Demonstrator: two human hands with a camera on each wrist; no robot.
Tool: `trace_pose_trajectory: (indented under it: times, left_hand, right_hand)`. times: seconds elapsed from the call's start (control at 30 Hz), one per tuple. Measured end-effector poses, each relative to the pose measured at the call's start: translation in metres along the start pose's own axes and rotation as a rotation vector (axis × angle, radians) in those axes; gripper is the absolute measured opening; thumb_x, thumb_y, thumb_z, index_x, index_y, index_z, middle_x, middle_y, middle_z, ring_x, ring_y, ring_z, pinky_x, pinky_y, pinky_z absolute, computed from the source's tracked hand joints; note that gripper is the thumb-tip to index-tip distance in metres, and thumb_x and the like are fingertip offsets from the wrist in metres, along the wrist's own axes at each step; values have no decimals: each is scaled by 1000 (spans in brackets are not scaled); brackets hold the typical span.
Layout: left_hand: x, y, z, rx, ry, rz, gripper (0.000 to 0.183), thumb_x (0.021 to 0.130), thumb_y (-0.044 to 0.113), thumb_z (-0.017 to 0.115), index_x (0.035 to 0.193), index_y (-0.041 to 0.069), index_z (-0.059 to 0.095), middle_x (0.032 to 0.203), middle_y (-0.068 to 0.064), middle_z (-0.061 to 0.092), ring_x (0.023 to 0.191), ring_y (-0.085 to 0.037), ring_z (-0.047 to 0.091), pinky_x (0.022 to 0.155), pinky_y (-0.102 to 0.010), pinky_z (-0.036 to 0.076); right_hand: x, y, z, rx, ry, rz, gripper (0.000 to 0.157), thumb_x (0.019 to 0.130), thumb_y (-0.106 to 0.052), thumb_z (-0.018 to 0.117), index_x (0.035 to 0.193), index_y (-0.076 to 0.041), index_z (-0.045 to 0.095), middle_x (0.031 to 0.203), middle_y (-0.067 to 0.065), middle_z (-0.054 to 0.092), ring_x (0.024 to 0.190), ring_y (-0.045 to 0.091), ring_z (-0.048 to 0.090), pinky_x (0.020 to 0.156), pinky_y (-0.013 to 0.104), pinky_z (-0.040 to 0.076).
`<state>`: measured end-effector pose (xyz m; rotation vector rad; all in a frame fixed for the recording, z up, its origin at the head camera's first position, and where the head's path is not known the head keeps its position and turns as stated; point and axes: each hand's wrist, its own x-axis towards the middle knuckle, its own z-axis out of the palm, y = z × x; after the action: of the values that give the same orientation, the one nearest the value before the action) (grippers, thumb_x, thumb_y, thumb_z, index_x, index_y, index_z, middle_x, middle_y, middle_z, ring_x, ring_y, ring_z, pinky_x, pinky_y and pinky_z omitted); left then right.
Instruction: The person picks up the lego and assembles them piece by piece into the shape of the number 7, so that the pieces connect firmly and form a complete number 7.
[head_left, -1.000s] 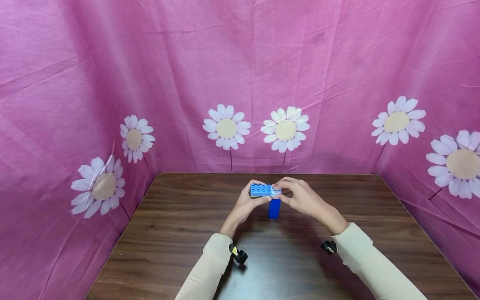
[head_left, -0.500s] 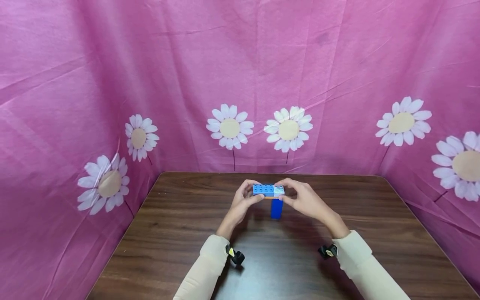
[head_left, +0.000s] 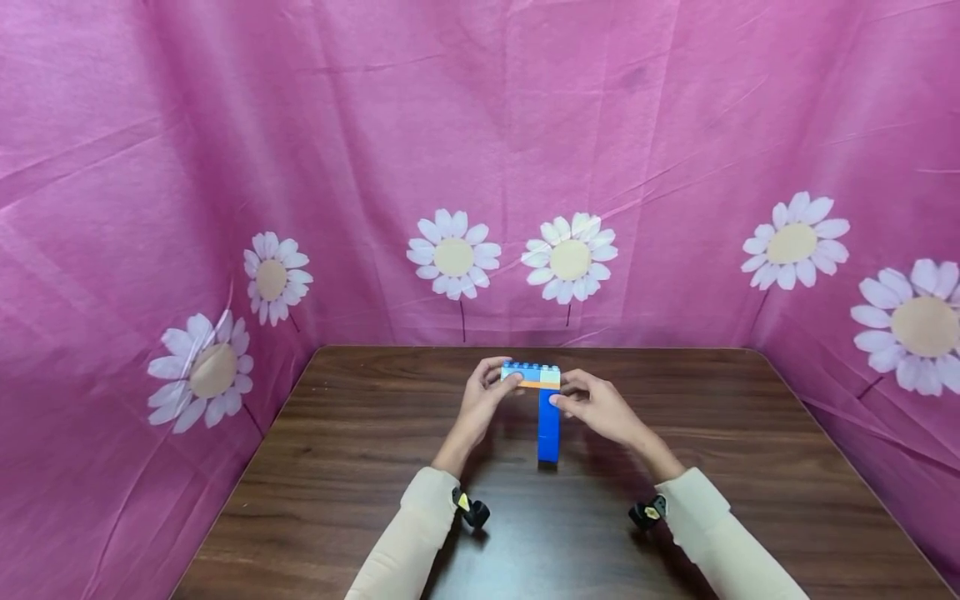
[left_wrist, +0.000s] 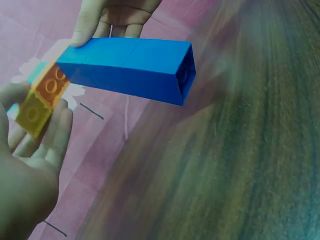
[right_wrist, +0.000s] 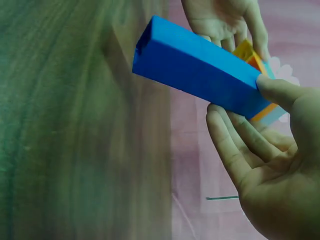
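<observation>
Both hands hold one toy-brick build raised over the table. Its stem is a blue column (head_left: 549,429) of stacked bricks, whose hollow underside shows in the left wrist view. Across the column's top lies an orange brick layer (left_wrist: 53,84), with a yellow brick (left_wrist: 31,114) beside it. A light blue brick (head_left: 529,374) and a whitish brick (head_left: 550,377) form the top row, studs up. My left hand (head_left: 478,404) pinches the overhanging left end between thumb and fingers. The thumb of my right hand (head_left: 603,410) lies on the column's upper part, fingers behind.
The brown wooden table (head_left: 360,467) spreads below the hands. A pink cloth (head_left: 480,108) with printed daisies hangs at the back and both sides. Each wrist carries a small black camera, such as the left camera (head_left: 474,510).
The build has tilted so that its front and more of the blue column face me. My right hand has shifted from the whitish brick down to the column; the left still pinches the left end.
</observation>
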<state>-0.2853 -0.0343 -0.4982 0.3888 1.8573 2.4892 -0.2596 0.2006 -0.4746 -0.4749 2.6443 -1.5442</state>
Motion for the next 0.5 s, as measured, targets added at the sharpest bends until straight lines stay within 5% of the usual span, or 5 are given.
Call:
trace_pose_trajectory:
  times: [0.13,0.33,0.5]
  left_hand:
    - [2,-5,1,29,51,-64,40,98,3,74,132,-5,57,98,-2,70,90,-27,76,100,-67,56]
    - [5,-14,-2,183,67,-112,40,101,14,74,133,-7,63,113,-14,70,107,-50,73,99,-53,61]
    - [9,-17,-4,305,86,-105,41,105,18,70,136,-9,65,125,-21,56,114,-47,72,103,-47,60]
  right_hand:
    - [2,5,3,31,-16,69,50,103,-28,74,137,5,59,121,24,73,88,29,78,82,50,65]
    - [5,15,4,24,7,132,54,103,-32,72,139,6,58,123,24,74,86,24,79,91,46,64]
    - [10,22,3,32,23,170,57,104,-35,71,141,5,58,120,22,77,88,24,79,92,46,64]
